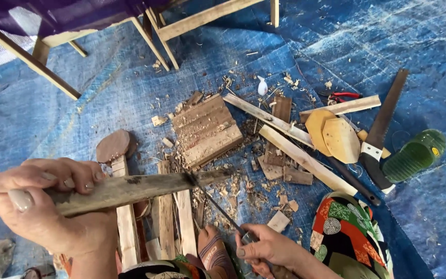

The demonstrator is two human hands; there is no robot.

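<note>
Hands (52,206) (left, right (264,248)) around stick (135,188), knife (218,204)

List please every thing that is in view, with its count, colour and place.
wooden strip: one, grey-brown, held across the left
knife: one, dark blade, against the strip
slatted wood block: one, brown, centre
handsaw: one, black and white handle, right
green sandal: one, far right
red pliers: one, upper right
tarpaulin: one, blue, underneath
wood chips: many, pale, centre
left hand: one, grip on strip
right hand: one, grip on knife
</note>
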